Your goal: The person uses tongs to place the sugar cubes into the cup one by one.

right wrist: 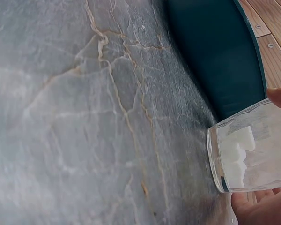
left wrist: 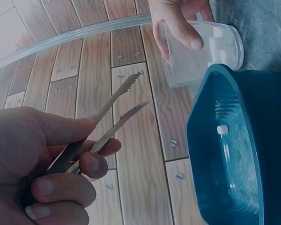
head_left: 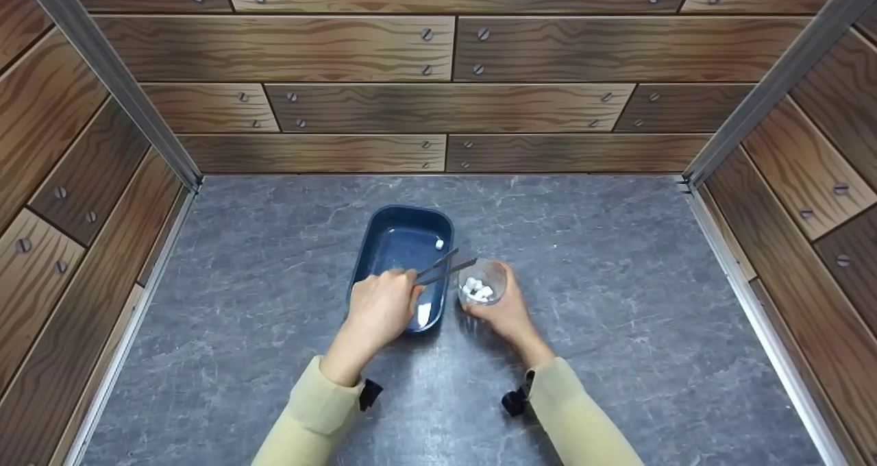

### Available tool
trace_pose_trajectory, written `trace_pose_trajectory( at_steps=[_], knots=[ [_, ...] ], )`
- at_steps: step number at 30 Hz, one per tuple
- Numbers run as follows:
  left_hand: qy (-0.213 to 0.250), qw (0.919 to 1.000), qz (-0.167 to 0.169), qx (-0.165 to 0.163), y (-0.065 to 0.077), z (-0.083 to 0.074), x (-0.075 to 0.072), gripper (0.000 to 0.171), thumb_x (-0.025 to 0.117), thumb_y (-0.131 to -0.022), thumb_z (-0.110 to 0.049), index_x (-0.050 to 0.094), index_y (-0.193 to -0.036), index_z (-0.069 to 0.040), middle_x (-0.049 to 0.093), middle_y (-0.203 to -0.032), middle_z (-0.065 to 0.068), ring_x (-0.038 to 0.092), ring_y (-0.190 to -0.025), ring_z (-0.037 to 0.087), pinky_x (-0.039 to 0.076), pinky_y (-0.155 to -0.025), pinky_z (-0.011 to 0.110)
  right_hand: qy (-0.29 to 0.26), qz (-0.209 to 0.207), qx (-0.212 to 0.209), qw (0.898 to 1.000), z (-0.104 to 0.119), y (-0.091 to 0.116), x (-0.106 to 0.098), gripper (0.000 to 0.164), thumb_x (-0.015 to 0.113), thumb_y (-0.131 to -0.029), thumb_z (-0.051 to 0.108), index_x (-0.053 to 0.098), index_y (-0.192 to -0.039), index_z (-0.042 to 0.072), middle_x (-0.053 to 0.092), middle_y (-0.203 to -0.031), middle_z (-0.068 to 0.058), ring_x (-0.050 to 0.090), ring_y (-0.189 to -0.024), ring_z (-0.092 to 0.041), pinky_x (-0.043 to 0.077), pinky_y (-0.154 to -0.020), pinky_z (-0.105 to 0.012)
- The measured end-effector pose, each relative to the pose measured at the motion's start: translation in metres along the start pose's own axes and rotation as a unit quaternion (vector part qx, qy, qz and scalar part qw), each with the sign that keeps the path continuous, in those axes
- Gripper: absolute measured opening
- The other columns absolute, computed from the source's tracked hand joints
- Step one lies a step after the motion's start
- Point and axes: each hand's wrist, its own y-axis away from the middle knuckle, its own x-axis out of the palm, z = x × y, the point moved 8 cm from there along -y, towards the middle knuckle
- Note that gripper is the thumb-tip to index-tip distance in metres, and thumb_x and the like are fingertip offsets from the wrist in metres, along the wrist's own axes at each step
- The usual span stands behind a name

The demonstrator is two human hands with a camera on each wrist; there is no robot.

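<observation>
My left hand [head_left: 384, 305] grips metal tongs [left wrist: 119, 124] with serrated tips. The tips stand apart with nothing between them, above the tray's right rim and close to the cup's mouth in the head view. My right hand [head_left: 505, 308] holds a clear cup [head_left: 495, 278] by its sides, upright on the tabletop. Several small white cubes [head_left: 477, 289] lie at the bottom of the cup. Left of the cup is a deep blue tray [head_left: 384, 236]. One white cube [left wrist: 222, 129] lies inside the tray, near its far right corner in the head view.
The grey marbled tabletop [head_left: 603, 315] carries the tray and the cup. Wood-patterned panels [head_left: 356, 106] wall it in at the back, left and right, with metal strips along the corners. A tiny white speck [head_left: 555, 246] lies to the right of the cup.
</observation>
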Motion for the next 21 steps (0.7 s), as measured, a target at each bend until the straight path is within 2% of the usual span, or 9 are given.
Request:
trace_pose_trajectory(
  at_steps=[12,21],
  knots=[
    [0.038,0.9963,0.032,-0.069,-0.008,0.034,0.003,0.02,0.066,-0.095,-0.027,0.07,-0.091,-0.009,0.064,-0.077,0.005,0.064,-0.064,0.034,0.051,-0.054,0.049,0.015,-0.003,0.005,1.0,-0.001,0.0,-0.001,0.1,0.086,-0.058,0.0,0.036,-0.144,0.005,0.046,-0.139,-0.023,0.044,-0.128,-0.038,0.029,-0.109,-0.05],
    [0.019,0.9931,0.029,-0.112,-0.015,0.054,0.022,0.022,0.067,-0.094,-0.028,0.071,-0.088,-0.006,0.068,-0.082,0.009,0.066,-0.07,0.038,0.051,-0.058,0.053,0.004,0.001,0.0,1.0,0.005,0.003,0.0,0.097,0.085,-0.06,-0.002,0.035,-0.143,0.002,0.045,-0.138,-0.027,0.043,-0.128,-0.041,0.028,-0.109,-0.052]
  ],
)
